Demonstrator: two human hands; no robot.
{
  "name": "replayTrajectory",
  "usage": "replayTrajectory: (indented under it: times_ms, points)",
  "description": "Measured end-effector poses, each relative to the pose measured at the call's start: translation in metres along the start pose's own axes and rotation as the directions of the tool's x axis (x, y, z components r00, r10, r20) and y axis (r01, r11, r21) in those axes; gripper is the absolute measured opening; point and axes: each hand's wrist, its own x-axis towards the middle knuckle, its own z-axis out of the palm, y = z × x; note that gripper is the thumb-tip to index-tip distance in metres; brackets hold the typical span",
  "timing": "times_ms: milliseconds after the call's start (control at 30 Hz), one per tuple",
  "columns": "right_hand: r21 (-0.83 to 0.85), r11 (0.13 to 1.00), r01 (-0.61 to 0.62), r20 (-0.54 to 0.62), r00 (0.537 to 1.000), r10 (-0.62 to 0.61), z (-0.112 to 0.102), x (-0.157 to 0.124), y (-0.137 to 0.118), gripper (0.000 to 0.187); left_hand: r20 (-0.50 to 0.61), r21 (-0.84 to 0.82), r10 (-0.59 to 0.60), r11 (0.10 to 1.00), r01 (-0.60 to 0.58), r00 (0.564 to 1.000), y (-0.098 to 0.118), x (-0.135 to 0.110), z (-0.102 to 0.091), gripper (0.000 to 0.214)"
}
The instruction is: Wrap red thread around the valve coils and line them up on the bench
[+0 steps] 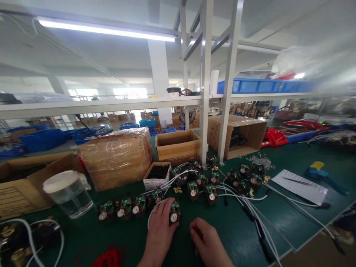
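My left hand (159, 231) is closed on a small black unit with a green circuit board (175, 216), its thumb and fingers around the unit's left side. A pale round disc shows on the unit's front. To the right, apart from it, my right hand (205, 239) hovers low over the table with curled fingers; whatever is inside them, if anything, is hidden. Left of my left hand, similar circuit-board units (124, 210) stand in a row. More such units (211, 193) with white cables (236, 195) lie beyond my hands.
A lidded clear plastic jug (68, 194) stands at left near open and wrapped cartons (118, 157). A small box of black parts (158, 174) sits mid-table. Metal shelf posts (205, 81) rise behind. Tweezers (297, 181) on a white sheet and red wires (108, 257) also lie about.
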Motion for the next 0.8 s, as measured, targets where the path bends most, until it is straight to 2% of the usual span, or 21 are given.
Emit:
replayTrajectory:
  times_ms: [67, 167, 267, 367, 500, 567, 667, 800]
  points:
    - [-0.040, 0.999, 0.016, 0.012, 1.000, -0.016, -0.001, 0.000, -0.001, 0.021, -0.001, 0.011, 0.029, 1.000, -0.029, 1.000, 0.004, 0.014, 0.005, 0.065]
    - [-0.056, 0.998, 0.025, 0.017, 1.000, -0.024, 0.000, 0.000, 0.000, 0.017, 0.016, -0.055, 0.009, 0.998, -0.008, 1.000, 0.011, 0.028, 0.018, 0.065]
    - [-0.023, 1.000, 0.016, 0.023, 1.000, -0.016, 0.001, 0.001, 0.005, 0.011, 0.034, -0.154, -0.008, 0.988, 0.013, 0.999, 0.015, 0.033, 0.027, 0.069]
    - [-0.010, 1.000, 0.006, 0.004, 1.000, -0.006, -0.003, 0.005, 0.005, 0.009, 0.079, -0.224, 0.037, 0.974, -0.018, 0.996, 0.016, 0.036, 0.032, 0.072]
    - [-0.262, 0.964, 0.037, -0.133, 0.988, -0.075, -0.022, 0.018, -0.008, 0.020, 0.049, -0.229, 0.049, 0.973, -0.037, 0.998, 0.013, 0.042, 0.036, 0.070]
    - [-0.387, 0.922, 0.011, -0.146, 0.986, -0.073, -0.032, 0.026, -0.015, 0.023, 0.031, -0.218, 0.036, 0.976, -0.028, 0.999, 0.012, 0.047, 0.039, 0.067]
    - [-0.448, 0.893, -0.028, -0.145, 0.988, -0.042, -0.040, 0.035, -0.016, 0.027, 0.037, -0.206, 0.040, 0.978, -0.032, 0.999, 0.009, 0.055, 0.046, 0.065]
    - [-0.466, 0.883, -0.058, -0.194, 0.980, -0.038, -0.036, 0.039, -0.006, 0.030, 0.061, -0.173, 0.086, 0.982, -0.074, 0.994, 0.003, 0.065, 0.057, 0.065]
